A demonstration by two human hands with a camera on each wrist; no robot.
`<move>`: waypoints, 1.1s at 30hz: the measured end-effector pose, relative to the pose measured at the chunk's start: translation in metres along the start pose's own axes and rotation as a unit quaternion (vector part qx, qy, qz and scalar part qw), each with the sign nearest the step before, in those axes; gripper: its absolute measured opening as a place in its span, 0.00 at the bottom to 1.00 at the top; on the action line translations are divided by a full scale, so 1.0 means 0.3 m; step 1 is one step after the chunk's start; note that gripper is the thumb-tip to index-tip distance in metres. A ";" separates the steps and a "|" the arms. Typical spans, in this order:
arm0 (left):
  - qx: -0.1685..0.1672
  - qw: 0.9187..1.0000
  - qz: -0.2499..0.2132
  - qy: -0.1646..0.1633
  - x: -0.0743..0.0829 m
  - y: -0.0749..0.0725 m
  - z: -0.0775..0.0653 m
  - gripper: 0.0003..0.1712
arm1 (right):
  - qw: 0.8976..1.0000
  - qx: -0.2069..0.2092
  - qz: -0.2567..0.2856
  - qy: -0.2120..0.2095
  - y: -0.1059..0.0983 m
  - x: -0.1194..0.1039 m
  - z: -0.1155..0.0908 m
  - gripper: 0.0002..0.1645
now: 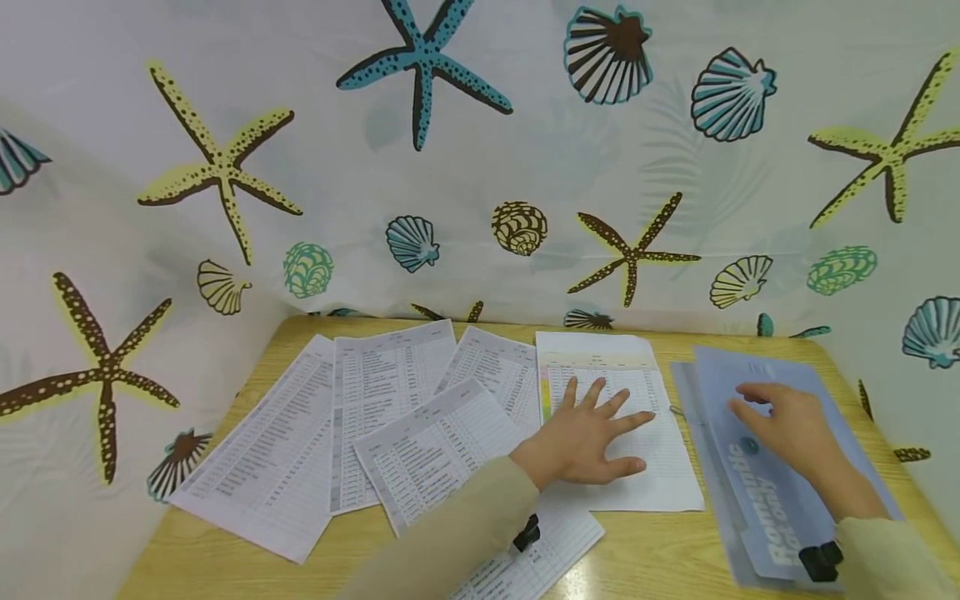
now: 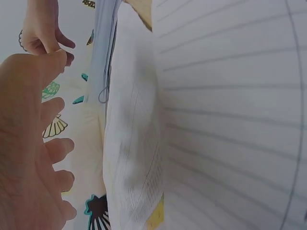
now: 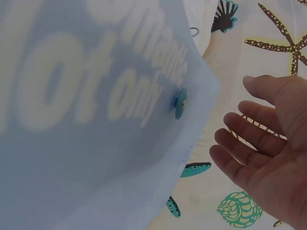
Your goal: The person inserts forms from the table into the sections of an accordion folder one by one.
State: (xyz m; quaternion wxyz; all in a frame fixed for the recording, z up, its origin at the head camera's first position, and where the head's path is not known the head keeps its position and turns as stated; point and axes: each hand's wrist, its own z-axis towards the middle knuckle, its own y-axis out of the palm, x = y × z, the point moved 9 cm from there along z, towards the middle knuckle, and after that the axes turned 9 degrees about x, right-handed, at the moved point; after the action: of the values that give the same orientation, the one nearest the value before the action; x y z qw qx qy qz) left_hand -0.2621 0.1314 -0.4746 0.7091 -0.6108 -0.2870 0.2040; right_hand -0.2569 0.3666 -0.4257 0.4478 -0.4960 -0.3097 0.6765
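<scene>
The blue folder (image 1: 780,492) lies on the worktop (image 1: 637,554) below the right grip (image 1: 787,425), the nearer of the two; its long axis is pointed away from the person, with the far end tilted a little to the left. The right grip is released, its fingers loosely bent, and nothing is grasped. The left grip (image 1: 588,437) is also released, its fingers spread over the white paper stack (image 1: 663,475), just left of the folder; whether the top sheet is pressed cannot be told. In the right wrist view, a gap is shown between fingertips and folder, and the teal snap (image 3: 181,103) is seen close up beside large lettering. Only in the head view is the whole spread of overlapping printed sheets (image 1: 393,392) shown, left of the stack.
</scene>
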 end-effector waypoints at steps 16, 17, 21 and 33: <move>-0.045 0.995 0.079 0.048 0.191 0.120 0.091 0.37 | 0.999 -0.038 -0.007 -0.008 0.038 0.062 -0.052 0.23; -0.049 0.994 0.082 0.050 0.198 0.125 0.095 0.37 | 0.999 -0.040 -0.006 -0.008 0.041 0.062 -0.053 0.22; -0.068 0.993 0.087 0.050 0.225 0.145 0.108 0.37 | 0.999 -0.048 -0.008 -0.017 0.049 0.059 -0.055 0.21; -0.102 0.989 0.092 0.052 0.272 0.187 0.125 0.39 | 0.997 -0.074 -0.013 -0.035 0.089 0.049 -0.061 0.18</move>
State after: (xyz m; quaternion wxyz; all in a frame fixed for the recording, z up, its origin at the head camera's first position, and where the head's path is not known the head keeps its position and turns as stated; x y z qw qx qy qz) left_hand -0.2218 0.2212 -0.5136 0.6357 -0.7134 -0.2113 0.2059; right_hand -0.2490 0.3688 -0.4603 0.4077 -0.4996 -0.3808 0.6627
